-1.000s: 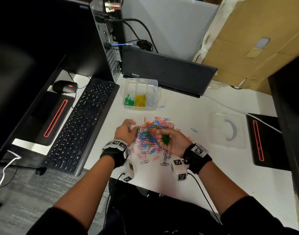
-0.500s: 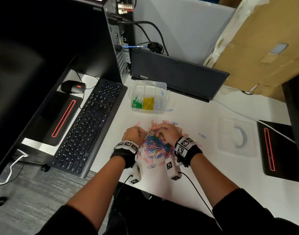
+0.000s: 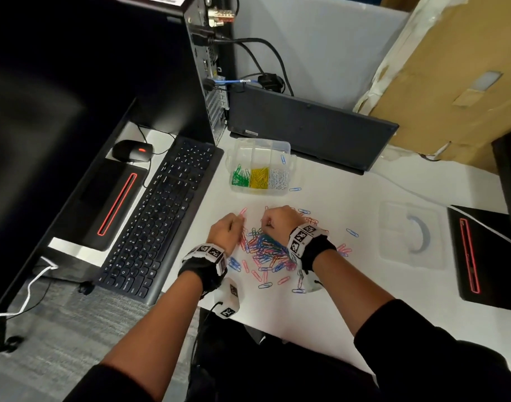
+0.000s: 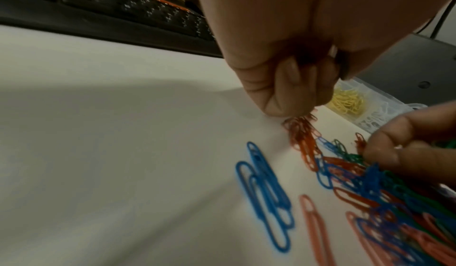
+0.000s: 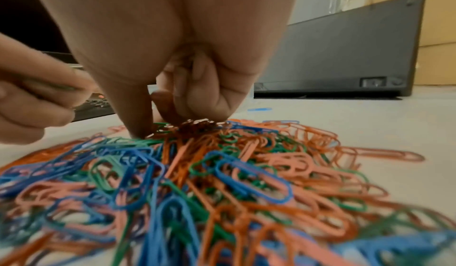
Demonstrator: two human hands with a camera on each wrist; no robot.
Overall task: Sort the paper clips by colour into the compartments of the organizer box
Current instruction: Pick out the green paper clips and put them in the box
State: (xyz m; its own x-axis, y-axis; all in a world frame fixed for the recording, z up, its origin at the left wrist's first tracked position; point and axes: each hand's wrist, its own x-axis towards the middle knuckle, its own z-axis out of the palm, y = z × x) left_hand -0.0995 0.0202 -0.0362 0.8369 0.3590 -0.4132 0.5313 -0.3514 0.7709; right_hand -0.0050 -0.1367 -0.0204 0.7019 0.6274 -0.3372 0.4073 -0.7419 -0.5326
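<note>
From the head view, your organizer box (image 3: 260, 166) holds green, yellow and white clips in its near compartments, while the mixed pile (image 3: 267, 250) of blue, orange, pink and green stays on the desk between your wrists, so most sorting remains. The left wrist view shows your left hand (image 4: 283, 79) curled, seemingly pinching orange clips (image 4: 302, 127), though shadow hides the contact. The right wrist view shows your right hand (image 5: 187, 87) curled with fingertips in the pile, and I cannot tell whether it grips anything.
</note>
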